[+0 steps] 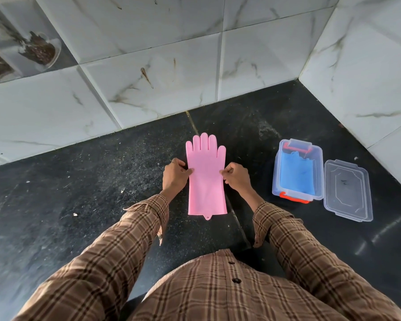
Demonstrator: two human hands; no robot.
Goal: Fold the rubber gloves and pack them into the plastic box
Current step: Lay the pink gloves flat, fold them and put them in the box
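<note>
A pink rubber glove point(206, 181) lies flat on the black counter point(90, 193), fingers pointing toward the wall. My left hand point(174, 176) pinches its left edge near the middle. My right hand point(237, 176) pinches the right edge at the same height. To the right stands a clear plastic box point(298, 169) with orange clips, open, with a folded blue glove point(296, 173) inside.
The box's clear lid point(347, 189) lies flat just right of the box. White marble-patterned tiled walls point(148, 66) close the counter at the back and on the right, forming a corner behind the box.
</note>
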